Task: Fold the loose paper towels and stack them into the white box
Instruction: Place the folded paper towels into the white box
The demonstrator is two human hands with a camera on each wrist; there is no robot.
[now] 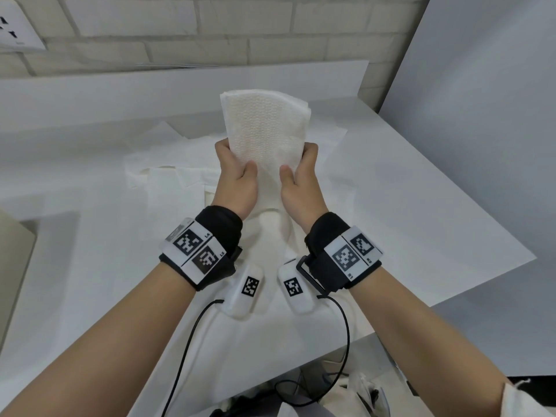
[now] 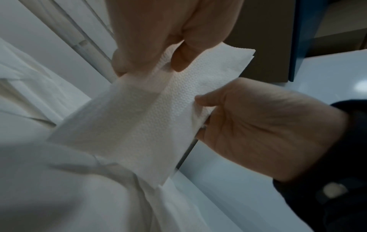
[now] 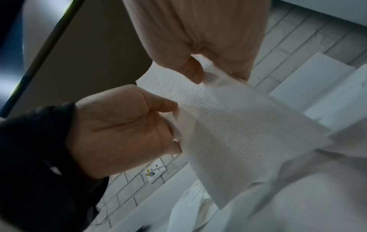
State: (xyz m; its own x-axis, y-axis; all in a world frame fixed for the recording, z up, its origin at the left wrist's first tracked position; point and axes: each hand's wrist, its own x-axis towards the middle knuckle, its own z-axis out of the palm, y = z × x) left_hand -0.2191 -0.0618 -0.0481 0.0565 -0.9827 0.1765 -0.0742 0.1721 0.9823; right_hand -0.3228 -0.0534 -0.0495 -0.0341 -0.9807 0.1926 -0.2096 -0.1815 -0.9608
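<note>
Small characters are printed beside the square black-and-white code tags (image 1: 192, 246) on both wrist bands (image 1: 334, 254); they are too small to read with certainty. No other text is legible.

Loose towels (image 1: 168, 176) cover table (image 1: 421, 206) centre; right side free.
</note>
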